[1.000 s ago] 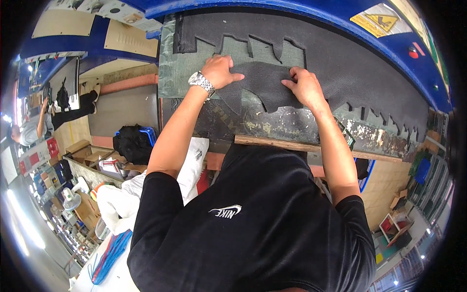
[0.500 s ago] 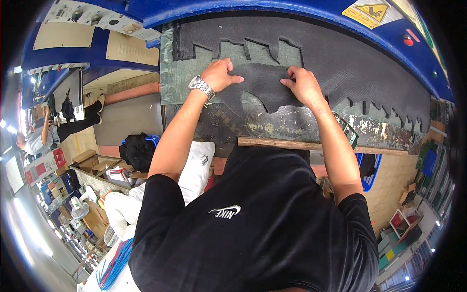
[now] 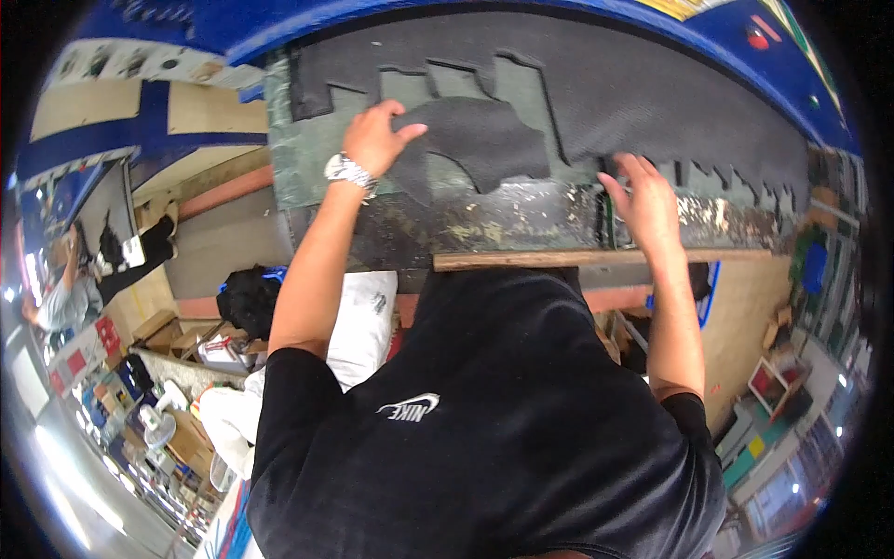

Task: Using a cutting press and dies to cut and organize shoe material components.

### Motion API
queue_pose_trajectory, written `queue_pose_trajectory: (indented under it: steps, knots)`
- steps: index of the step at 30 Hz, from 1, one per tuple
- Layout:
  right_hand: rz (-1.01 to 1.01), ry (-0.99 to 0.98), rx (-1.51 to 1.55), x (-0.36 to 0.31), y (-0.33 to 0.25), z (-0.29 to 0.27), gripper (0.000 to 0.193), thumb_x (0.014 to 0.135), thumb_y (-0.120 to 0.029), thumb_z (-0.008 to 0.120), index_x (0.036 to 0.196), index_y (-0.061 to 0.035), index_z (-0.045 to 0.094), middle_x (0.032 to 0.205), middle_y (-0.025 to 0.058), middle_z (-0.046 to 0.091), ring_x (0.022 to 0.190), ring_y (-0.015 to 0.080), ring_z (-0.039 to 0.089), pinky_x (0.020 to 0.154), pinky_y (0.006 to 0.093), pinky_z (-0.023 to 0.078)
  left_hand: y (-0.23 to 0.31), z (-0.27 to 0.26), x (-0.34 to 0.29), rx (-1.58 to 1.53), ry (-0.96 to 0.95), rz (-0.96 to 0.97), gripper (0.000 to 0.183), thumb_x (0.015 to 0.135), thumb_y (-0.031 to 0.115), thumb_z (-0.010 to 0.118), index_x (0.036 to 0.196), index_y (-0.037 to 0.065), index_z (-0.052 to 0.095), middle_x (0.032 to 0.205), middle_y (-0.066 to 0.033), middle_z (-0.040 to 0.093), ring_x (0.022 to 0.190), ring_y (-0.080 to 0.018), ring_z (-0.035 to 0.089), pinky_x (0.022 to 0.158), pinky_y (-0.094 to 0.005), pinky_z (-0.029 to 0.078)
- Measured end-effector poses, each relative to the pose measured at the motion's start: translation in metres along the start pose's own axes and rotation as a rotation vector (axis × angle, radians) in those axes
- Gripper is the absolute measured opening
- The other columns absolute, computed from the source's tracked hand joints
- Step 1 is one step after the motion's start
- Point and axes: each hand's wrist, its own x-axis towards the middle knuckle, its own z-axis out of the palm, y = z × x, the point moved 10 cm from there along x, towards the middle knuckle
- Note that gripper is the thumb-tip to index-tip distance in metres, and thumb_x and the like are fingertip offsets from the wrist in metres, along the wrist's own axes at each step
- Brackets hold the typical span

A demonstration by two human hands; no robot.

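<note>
A loose dark grey piece of sheet material [image 3: 489,140] with a curved edge lies on the green work surface [image 3: 312,177]. Beside its left end is my left hand [image 3: 374,140], with thumb and fingers spread and a metal-band watch on the wrist. A narrower dark piece [image 3: 410,175] lies just below that hand. My right hand [image 3: 643,197] is farther right, at the near edge of the large dark sheet [image 3: 652,98], fingers bent and apart from the thumb. Next to its thumb stands a thin dark-green upright edge [image 3: 607,210] whose kind I cannot make out.
Blue machine framing [image 3: 521,11] with a red button [image 3: 757,37] borders the far side. A wooden strip [image 3: 559,259] runs along the near table edge. A white sack [image 3: 368,321] and black bundle [image 3: 251,303] sit lower left. Another person [image 3: 70,293] is at far left.
My right hand has left the loose piece and moved right and nearer to me. The piece now lies flatter, its right end uncovered. The whole view has shifted slightly.
</note>
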Motion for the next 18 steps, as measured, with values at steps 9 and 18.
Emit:
queue_pose_trajectory:
  steps: [9, 18]
  knots:
    - [0.132, -0.396, -0.176, -0.070, 0.145, 0.008, 0.036, 0.091, -0.022, 0.074, 0.121, -0.0028, 0.069, 0.116, 0.0229, 0.069, 0.109, 0.0410, 0.066, 0.096, 0.0477, 0.052, 0.064, -0.041, -0.028, 0.207, 0.331, 0.255, 0.038, 0.085, 0.036, 0.081, 0.109, 0.007, 0.072, 0.101, -0.0136, 0.069, 0.095, -0.0345, 0.067, 0.084, -0.0440, 0.054]
    - [-0.116, -0.491, -0.275, -0.047, 0.072, -0.011, 0.018, 0.093, -0.020, 0.068, 0.099, -0.0036, 0.071, 0.094, 0.0160, 0.069, 0.093, 0.0364, 0.066, 0.083, 0.0482, 0.052, 0.154, 0.010, -0.062, -0.463, -0.125, 0.275, 0.034, 0.092, 0.030, 0.076, 0.114, 0.005, 0.071, 0.103, -0.0135, 0.070, 0.094, -0.0254, 0.071, 0.082, -0.0378, 0.057]
